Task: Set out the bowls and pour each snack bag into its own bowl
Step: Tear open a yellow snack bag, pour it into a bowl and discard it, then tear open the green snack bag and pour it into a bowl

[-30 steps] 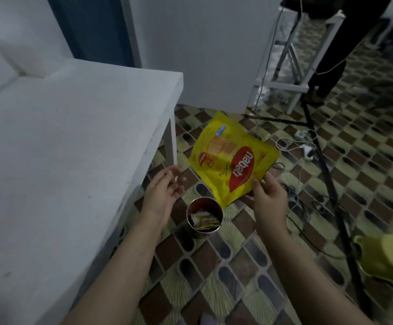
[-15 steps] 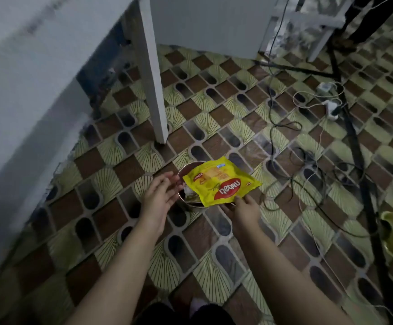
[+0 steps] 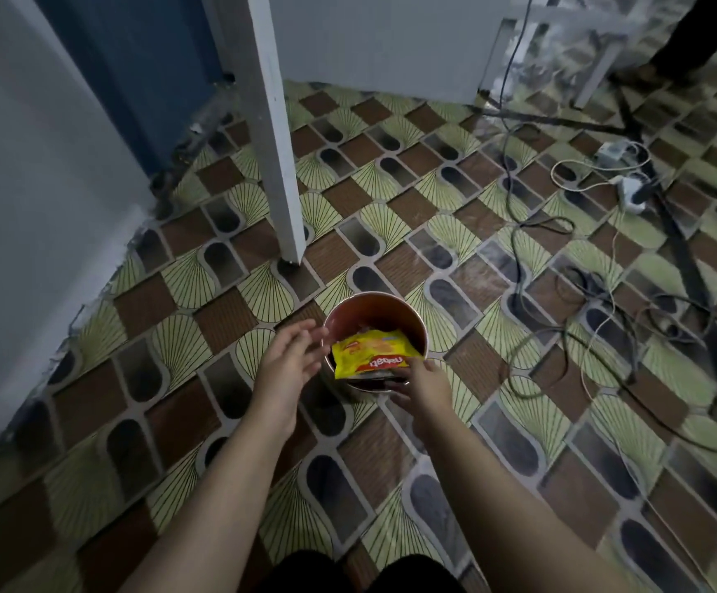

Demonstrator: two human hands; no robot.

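Bin [image 3: 376, 308] stands on patterned floor tiles [image 3: 455, 421] beside table leg [image 3: 275, 130].

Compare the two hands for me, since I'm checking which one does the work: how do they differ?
The right hand grips the yellow bag; the left hand holds nothing. The right hand's fingers are curled at the bag's near edge, over the bin; the left hand is open with fingers spread, beside the bin's left rim. Both are bare and reach down toward the bin.
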